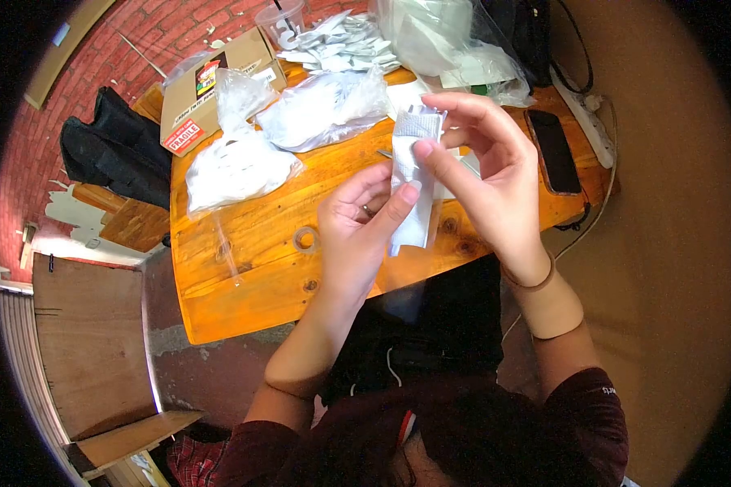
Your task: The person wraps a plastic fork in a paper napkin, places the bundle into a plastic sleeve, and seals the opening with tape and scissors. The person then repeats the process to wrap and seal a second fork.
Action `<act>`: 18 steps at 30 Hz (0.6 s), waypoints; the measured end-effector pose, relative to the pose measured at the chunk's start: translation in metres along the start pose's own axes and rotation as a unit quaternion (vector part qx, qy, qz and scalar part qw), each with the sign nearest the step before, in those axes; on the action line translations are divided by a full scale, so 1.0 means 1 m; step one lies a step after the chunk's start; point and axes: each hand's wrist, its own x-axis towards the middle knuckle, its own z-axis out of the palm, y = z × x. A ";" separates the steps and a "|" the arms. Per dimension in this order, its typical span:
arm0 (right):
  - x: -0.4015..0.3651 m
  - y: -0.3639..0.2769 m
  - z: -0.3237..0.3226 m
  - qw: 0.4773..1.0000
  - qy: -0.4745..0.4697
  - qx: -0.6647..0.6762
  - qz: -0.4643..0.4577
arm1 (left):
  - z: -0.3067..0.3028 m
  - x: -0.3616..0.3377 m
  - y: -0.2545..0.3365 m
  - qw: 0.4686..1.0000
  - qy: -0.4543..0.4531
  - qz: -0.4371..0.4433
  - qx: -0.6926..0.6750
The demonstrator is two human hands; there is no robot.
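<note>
Both my hands hold a slim white packet (415,213) upright over the table's near edge. Its upper part looks textured and shiny, with a clear film at the side. My left hand (364,219) pinches the packet's lower half, the thumb lying across its front. Higher up, my right hand (491,166) grips the top, thumb on the front and forefinger at the upper edge. The fingers behind the packet are partly hidden. What is inside the packet cannot be made out.
On the wooden table (252,296) lie clear bags of white items (240,172), a pile of white packets (341,42), a cardboard box (219,89) marked FRAGILE, a tape roll (305,239) and a phone (553,152). A power strip (581,122) with a cable runs along the right edge.
</note>
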 end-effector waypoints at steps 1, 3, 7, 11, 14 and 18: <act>0.001 -0.001 -0.001 1.000 0.000 0.002 0.000 | 0.000 0.000 0.000 1.000 0.004 0.003 0.022; 0.004 -0.002 -0.003 1.000 0.003 -0.007 -0.021 | -0.001 -0.001 0.001 0.999 0.006 0.007 0.046; 0.008 -0.003 -0.001 0.994 0.017 -0.063 -0.089 | -0.002 0.000 0.001 0.999 0.009 0.019 0.045; 0.005 -0.004 -0.001 0.977 0.002 -0.155 -0.145 | -0.002 0.001 0.001 0.999 0.015 0.027 0.018; 0.002 -0.007 -0.001 0.977 -0.024 -0.168 -0.132 | 0.000 0.001 0.003 1.000 0.009 0.026 0.008; 0.002 -0.008 -0.007 0.959 -0.074 -0.225 -0.154 | 0.000 0.003 0.003 0.999 0.007 0.038 0.016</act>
